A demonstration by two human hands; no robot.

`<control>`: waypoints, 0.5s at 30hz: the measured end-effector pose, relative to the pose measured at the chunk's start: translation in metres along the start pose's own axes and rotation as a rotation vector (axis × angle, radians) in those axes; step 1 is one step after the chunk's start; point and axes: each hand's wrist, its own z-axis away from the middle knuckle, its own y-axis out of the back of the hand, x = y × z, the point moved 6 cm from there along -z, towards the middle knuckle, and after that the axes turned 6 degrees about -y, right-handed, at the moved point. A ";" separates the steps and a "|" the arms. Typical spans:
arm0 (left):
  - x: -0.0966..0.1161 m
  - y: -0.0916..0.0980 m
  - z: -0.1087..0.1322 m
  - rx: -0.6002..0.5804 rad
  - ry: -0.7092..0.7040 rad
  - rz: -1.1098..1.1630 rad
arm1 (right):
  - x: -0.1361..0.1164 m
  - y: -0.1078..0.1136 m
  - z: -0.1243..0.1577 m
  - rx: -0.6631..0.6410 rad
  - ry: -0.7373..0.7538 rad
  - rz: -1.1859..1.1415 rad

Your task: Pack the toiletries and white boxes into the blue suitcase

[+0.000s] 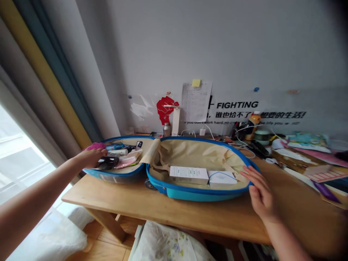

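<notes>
A blue suitcase (201, 194) with beige lining lies open on a wooden table, its two halves side by side. My left hand (94, 156) is over the left half, beside a glossy black object (109, 162) and a bright pink item (95, 145). Its fingertips are mostly hidden, so I cannot tell whether it grips anything. Also in that half are a white tube (121, 152), a blue item (114, 146) and pale pink packets (129, 159). My right hand (259, 190) rests with extended fingers on the suitcase's right rim. Two white boxes, one long (188, 173) and one shorter (222, 177), lie in the right half.
Along the wall stand a small metallic bottle (166, 129), a tall white box (176, 121) and a white charger (202, 131) with cables. Clutter covers the table's right side, including a green jar (261, 136) and an orange bottle (253, 125). A flowered cloth (170, 241) is below the front edge.
</notes>
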 end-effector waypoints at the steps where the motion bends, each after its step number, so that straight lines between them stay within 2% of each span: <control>1: -0.001 0.002 0.001 0.034 -0.016 0.012 | 0.000 0.000 0.000 -0.001 -0.010 0.004; 4: 0.006 0.022 0.005 0.169 0.013 0.060 | 0.000 0.001 0.000 -0.006 -0.024 0.014; 5: 0.014 0.034 0.007 0.216 0.041 0.080 | 0.000 0.001 0.000 -0.008 -0.024 0.017; 7: 0.043 0.063 0.011 0.299 0.066 0.111 | 0.000 0.000 0.000 -0.010 -0.019 0.018; 9: 0.093 0.093 0.010 0.340 -0.070 0.142 | -0.001 0.001 0.000 0.000 -0.010 0.010; 11: 0.156 0.116 0.007 0.314 -0.301 0.201 | -0.002 0.000 -0.001 0.005 -0.007 0.001; 13: 0.217 0.126 0.002 0.229 -0.515 0.261 | -0.002 0.000 -0.001 0.010 -0.010 -0.004; 15: 0.270 0.127 -0.004 0.160 -0.665 0.275 | -0.003 0.000 -0.001 0.016 -0.013 -0.007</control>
